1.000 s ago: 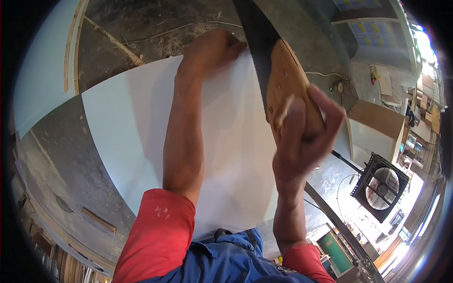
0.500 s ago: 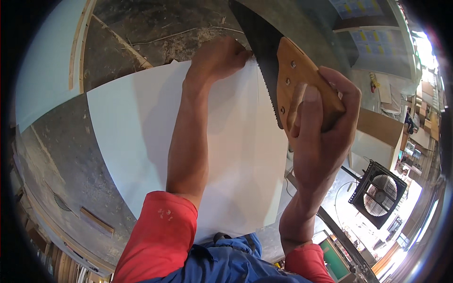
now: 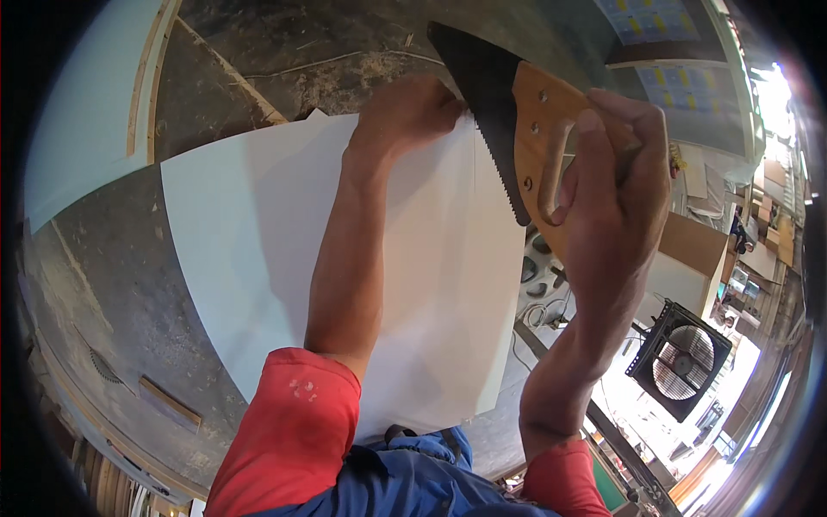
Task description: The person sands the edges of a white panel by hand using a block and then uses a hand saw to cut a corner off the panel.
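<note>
My right hand [image 3: 618, 177] is closed on the wooden handle of a handsaw [image 3: 543, 164]. The saw's dark toothed blade [image 3: 487, 90] slants across the upper right of a large white board [image 3: 439, 284], just right of my left hand. My left hand [image 3: 407, 110] has its fingers curled over the board's far edge, with the fingertips close to the blade and partly hidden. Whether the teeth touch the board at that edge I cannot tell.
A black fan [image 3: 678, 362] stands at the right. Pale panels with wooden strips [image 3: 86, 103] lie at the left. Gray floor [image 3: 112, 250], a loose wooden strip [image 3: 170, 401] and a cable surround the board. Shelving [image 3: 668, 21] and stacked boards line the right.
My right hand and the saw have moved rightward, with the hand higher and the blade tip a little lower. My left hand has shifted slightly right and down on the board's edge.
</note>
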The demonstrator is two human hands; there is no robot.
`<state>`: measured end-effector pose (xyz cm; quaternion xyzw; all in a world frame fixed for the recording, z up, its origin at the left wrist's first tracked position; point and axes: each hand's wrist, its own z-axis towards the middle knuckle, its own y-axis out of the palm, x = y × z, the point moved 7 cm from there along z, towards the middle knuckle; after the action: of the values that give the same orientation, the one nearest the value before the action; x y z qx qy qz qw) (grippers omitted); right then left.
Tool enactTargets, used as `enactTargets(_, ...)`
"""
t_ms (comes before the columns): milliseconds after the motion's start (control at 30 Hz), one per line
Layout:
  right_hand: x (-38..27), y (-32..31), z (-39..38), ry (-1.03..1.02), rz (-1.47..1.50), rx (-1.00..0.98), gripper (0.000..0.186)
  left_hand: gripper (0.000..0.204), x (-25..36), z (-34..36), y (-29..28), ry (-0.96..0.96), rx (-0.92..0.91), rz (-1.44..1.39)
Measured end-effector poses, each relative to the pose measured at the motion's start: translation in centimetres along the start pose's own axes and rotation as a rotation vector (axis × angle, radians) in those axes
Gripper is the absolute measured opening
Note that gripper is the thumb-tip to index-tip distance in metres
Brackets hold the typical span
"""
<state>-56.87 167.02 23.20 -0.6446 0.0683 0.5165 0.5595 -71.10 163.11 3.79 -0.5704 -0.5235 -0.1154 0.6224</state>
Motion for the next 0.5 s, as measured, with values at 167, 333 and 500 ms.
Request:
enactTargets(167,-5.8,-2.8,-1.8,-0.840,-0.902,-0.263,0.032,0.037,0.2,-0.2,-1.1,0.015,0.037,0.056)
enactTargets(333,-1.1,0.0,2.1,-0.033,-0.204,-0.014,0.014,0.036,0.1,0.3,-0.1,-0.030,-0.017,0.011)
enactTargets(500,-6.4,-4.1,-1.5,-0.707,-0.691,-0.175,0.033,0.039,0.3,0.3,-0.8,0.018,0.044,0.025)
